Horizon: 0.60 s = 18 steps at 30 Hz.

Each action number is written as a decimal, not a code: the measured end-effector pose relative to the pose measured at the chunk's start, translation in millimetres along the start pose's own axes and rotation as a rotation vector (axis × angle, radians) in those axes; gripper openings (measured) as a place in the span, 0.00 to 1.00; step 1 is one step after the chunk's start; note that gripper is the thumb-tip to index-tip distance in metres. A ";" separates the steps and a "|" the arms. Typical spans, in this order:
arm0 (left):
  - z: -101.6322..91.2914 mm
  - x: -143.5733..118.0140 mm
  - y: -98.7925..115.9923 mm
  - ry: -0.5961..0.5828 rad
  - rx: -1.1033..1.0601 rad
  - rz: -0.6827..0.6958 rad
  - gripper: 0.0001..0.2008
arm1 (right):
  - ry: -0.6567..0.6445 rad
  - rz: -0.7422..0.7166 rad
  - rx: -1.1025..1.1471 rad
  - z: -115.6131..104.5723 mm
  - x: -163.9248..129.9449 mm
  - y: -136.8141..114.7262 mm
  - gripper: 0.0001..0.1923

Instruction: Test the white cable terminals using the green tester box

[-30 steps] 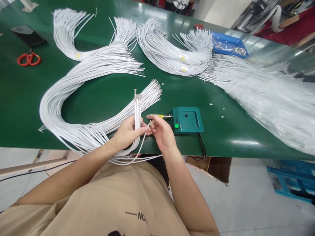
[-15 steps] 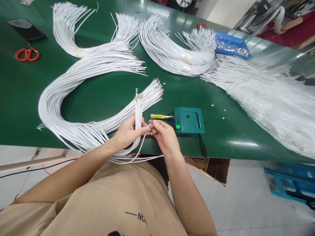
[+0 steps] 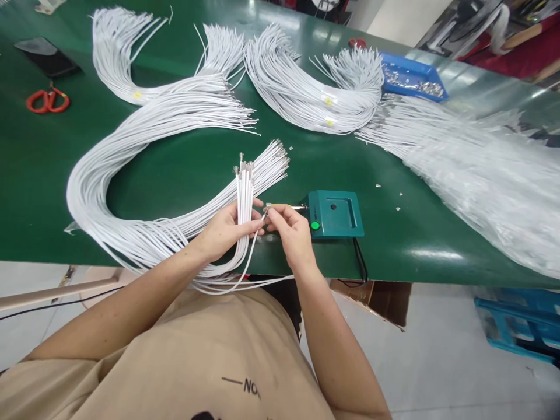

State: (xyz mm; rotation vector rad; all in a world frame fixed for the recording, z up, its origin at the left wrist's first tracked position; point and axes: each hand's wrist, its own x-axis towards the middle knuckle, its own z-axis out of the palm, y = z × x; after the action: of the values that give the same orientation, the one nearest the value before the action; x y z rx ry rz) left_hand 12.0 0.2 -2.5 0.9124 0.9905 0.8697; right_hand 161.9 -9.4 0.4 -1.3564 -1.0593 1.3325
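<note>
My left hand (image 3: 230, 228) is closed around an upright bunch of white wires (image 3: 245, 195) with metal terminals on their top ends. Its thumb also presses near a single white wire (image 3: 252, 254) that curves up between the hands. At the tip of that wire, my right hand (image 3: 289, 230) pinches the end between thumb and fingers. Just beyond the right fingertips lies a yellow-handled tool (image 3: 280, 206), partly covered by the hand, joined to a small green device (image 3: 335, 213) with a bright green button. A large curved bundle of white wires (image 3: 94, 175) lies left of my hands.
More wire bundles (image 3: 301, 99) lie at the back. A plastic-wrapped bundle (image 3: 476, 175) covers the right side. A blue tray (image 3: 413, 79) holds small metal parts. Red-handled scissors (image 3: 48, 101) and a black phone (image 3: 48, 56) lie at left. Another person's arm (image 3: 522, 38) shows far right.
My right hand has shifted slightly up and left, now overlapping the yellow handle. The fingers of my left hand have spread a little behind the bunch, which it still holds.
</note>
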 end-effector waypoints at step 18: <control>-5.7 17.0 -6.9 0.000 -0.023 -0.056 0.20 | -0.031 -0.698 -1.295 -23.3 12.9 -8.1 0.11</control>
State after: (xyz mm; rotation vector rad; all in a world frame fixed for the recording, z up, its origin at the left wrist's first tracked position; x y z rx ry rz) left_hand 13.0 14.4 -15.5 0.8606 0.9999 0.8324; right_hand 186.0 3.8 5.4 -1.5172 -2.3180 0.0206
